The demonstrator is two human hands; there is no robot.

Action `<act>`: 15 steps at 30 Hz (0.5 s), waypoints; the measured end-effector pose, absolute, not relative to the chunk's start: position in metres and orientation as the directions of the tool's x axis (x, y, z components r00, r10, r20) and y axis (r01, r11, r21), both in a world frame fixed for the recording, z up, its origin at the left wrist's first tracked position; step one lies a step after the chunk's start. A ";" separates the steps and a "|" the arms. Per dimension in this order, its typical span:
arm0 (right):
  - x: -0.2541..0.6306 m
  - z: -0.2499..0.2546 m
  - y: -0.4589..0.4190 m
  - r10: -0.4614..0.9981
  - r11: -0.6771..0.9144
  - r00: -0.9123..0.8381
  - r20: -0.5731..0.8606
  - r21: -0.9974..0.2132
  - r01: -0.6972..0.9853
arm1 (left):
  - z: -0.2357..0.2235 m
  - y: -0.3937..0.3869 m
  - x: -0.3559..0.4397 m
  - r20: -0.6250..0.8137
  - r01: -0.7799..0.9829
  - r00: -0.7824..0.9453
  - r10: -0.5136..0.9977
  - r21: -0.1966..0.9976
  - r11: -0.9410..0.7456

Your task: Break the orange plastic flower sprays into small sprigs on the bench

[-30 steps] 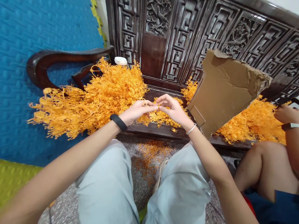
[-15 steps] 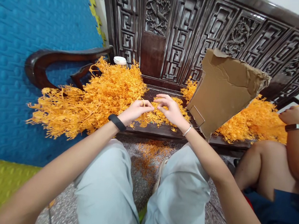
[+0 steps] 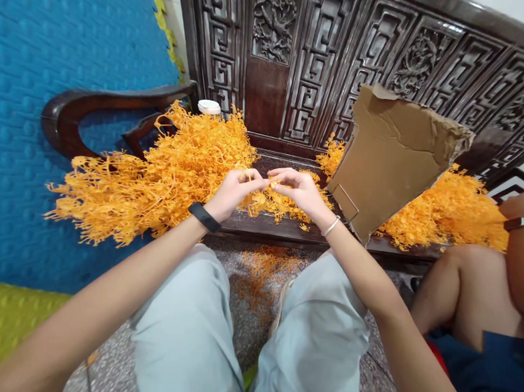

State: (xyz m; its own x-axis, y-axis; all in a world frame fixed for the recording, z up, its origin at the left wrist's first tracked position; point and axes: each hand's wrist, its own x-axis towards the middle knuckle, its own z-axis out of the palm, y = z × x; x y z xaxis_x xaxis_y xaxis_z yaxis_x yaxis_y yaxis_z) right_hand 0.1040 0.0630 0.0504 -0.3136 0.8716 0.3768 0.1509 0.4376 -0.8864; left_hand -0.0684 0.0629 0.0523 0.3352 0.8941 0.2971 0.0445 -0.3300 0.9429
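Note:
My left hand is closed in a pinch on an orange stringy plastic piece, whose loops hang below the fingers. Thumb and fingertips of my right hand meet my left fingertips and pinch at the same piece; exactly what lies between them is too small to make out. Both hands hover over a low scatter of orange plastic bits on the dark wooden bench. Close by on the left rises a big heap of the same branching orange pieces.
A torn cardboard sheet stands upright on the bench, right of my hands. Beyond it is another orange heap beside a co-worker's hand. A white-lidded container sits behind the left heap. Orange scraps litter the floor.
My right hand has moved slightly left, and its fingers have closed from spread to a pinch against my left fingertips. The co-worker's hand has shifted a little to the right.

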 end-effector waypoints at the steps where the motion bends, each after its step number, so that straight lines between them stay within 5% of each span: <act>1: 0.105 0.052 0.062 0.865 0.397 -0.371 0.338 -0.913 0.094 | 0.054 0.062 -0.068 0.304 0.021 0.342 0.889 0.944 -0.331; 7: 0.110 0.059 0.058 0.731 0.215 -0.649 0.212 -0.974 -0.076 | 0.061 0.053 -0.065 0.167 -0.149 0.522 0.836 0.983 -0.104; 15: 0.108 0.065 0.049 0.590 0.111 -0.785 0.187 -0.982 -0.150 | 0.069 0.042 -0.066 0.061 -0.189 0.626 0.778 0.979 0.076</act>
